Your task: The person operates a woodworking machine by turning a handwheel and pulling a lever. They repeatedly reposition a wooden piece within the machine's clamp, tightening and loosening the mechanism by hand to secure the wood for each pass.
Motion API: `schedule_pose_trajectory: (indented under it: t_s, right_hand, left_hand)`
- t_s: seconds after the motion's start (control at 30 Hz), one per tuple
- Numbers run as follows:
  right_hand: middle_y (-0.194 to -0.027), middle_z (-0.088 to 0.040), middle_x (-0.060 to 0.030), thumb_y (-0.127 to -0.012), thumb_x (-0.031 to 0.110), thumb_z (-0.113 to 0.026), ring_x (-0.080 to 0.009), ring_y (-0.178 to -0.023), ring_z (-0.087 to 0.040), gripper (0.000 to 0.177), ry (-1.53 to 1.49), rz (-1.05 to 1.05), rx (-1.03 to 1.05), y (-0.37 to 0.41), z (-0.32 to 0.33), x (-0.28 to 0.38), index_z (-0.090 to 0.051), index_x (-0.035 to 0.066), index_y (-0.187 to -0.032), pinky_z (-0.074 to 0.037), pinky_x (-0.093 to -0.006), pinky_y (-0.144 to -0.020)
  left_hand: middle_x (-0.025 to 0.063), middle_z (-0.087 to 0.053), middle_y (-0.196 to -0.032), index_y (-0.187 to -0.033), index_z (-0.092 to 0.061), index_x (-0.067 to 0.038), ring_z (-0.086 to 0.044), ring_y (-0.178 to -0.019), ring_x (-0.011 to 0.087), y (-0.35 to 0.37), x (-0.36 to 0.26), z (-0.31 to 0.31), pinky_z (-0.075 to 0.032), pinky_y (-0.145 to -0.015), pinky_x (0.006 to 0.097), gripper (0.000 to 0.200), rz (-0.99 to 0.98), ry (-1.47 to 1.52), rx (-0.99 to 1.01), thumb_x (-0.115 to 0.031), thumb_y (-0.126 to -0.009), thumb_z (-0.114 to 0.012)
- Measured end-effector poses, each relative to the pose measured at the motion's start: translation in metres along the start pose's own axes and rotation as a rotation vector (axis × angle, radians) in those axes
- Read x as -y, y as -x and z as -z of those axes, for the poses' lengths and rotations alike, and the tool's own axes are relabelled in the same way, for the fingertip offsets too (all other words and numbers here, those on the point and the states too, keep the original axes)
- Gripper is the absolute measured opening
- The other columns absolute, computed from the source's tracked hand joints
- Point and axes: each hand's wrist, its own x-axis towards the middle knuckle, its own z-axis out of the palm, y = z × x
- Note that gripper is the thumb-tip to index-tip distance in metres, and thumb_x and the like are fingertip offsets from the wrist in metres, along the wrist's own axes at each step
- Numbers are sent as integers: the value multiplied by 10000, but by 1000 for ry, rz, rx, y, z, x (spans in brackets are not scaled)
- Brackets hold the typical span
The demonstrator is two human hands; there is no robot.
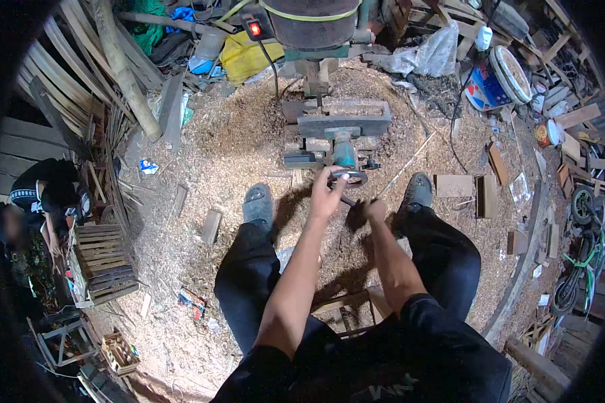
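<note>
- Dark metal: handwheel (356, 178), one; at the near end of the machine (343, 124), just above the middle of the floor (161, 235).
- Left hand (325, 198): curled over the left rim of the handwheel, gripping it.
- Right hand (376, 211): below and to the right of the handwheel, near it; blurred, so whether it grips anything cannot be told.
- Drum (312, 27), dark, with a yellow band; top of the machine, at the floor's far edge.
- Switch (255, 29), lit red; left of the drum.
- Sack (249, 57), yellow; floor's far edge, left of the machine.
- Shoes (257, 203), grey, two; on shavings, one to each side of the hands.
- Blocks (454, 185), wooden, several; scattered toward the floor's right edge, with another left of the left shoe.
- Bucket (487, 87), blue and white, tilted; floor's far right corner.
- Motorbike (583, 258), partly green; floor's right edge.
- Crate (104, 262), slatted; floor's left edge.
- Co-worker (44, 181), dark clothing, bent; just beside the crate.
- Poles and planks (124, 67), stacked at a slant; floor's far left corner.
</note>
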Motion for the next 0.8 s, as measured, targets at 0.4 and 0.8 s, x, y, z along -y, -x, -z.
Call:
schedule_pose_trajectory:
  t_s: [0.4,0.8]
  right_hand:
    - [-655,-624,-63,-928,228,-591,-124,-556,-582,263,-810,473,-43,-22,294,256,-635,-16,-842,-455,-274,-499]
    - [-1052,-639,-240,-959,588,-345,-347,-1084,-581,705,-756,605,-120,-110,368,426,-620,-59,-1017,-414,-404,-921]
  left_hand:
    - [168,-539,-1088,-1215,-466,5,-541,-990,260,-50,-206,93,-427,-893,385,388,-565,-183,-321,-221,-926,-592]
    - [152,-592,-1028,-949,-617,-41,-526,-1045,338,-157,-397,81,-376,-961,427,244,-1232,-479,-648,-255,-839,-663]
